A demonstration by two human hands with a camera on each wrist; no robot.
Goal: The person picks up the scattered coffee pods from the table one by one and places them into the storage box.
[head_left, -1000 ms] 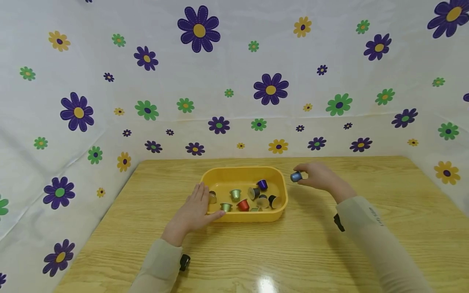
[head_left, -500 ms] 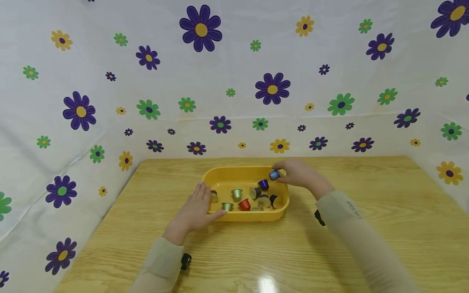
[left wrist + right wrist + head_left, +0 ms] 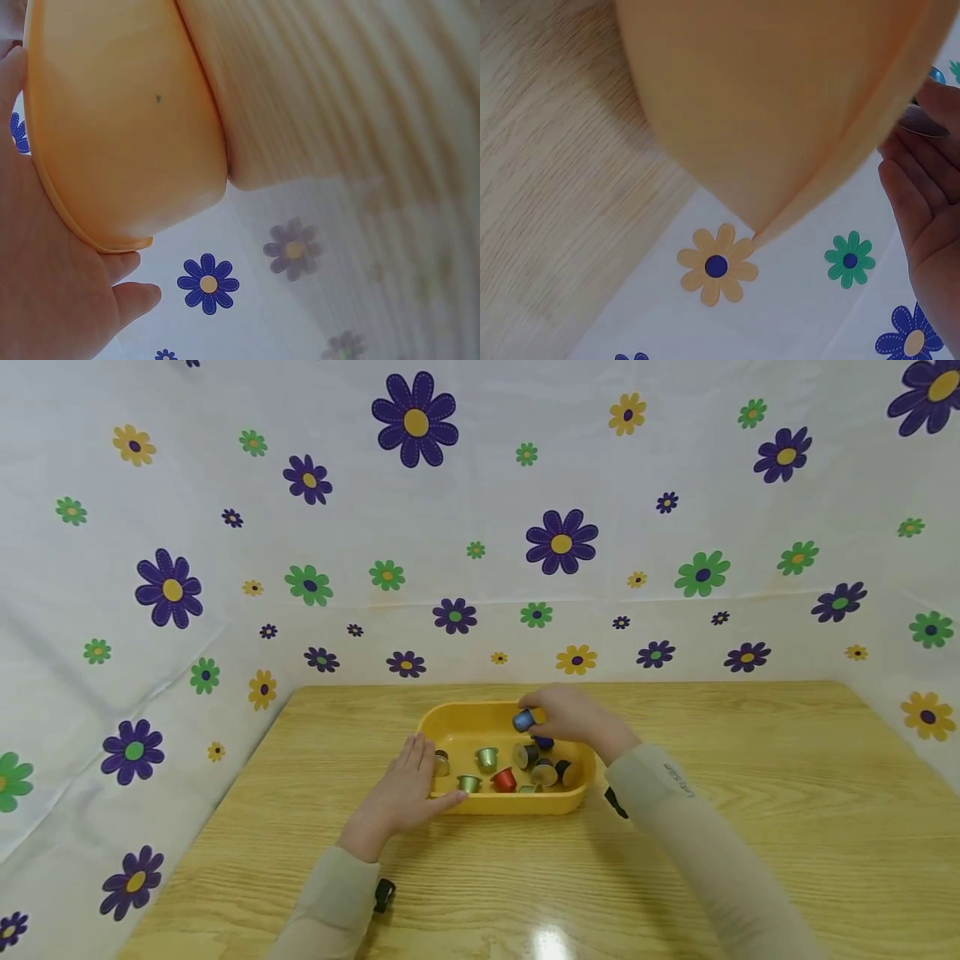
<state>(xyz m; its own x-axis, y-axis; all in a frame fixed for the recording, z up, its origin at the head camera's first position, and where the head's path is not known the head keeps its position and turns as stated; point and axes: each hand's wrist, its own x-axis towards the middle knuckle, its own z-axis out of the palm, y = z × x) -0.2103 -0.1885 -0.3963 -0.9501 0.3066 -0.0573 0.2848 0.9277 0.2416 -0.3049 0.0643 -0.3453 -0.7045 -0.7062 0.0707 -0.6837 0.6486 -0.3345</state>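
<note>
A blue coffee capsule is pinched between the thumb and fingers of my right hand, over the back right part of a yellow tray. In the right wrist view the tray's wall hides most of that capsule. My left hand rests on the tray's left rim, fingers straight, thumb along the front edge. Inside the tray lie several capsules: a red one, a light green one, another green one by the front wall, and several dark ones with pale lids. A dark purple capsule is partly hidden under my right hand.
The tray stands on a wooden table. A white cloth printed with flowers hangs behind the table and along both sides.
My right hand has carried the blue capsule leftward, from beside the tray to over its inside. My left hand has stayed on the left rim.
</note>
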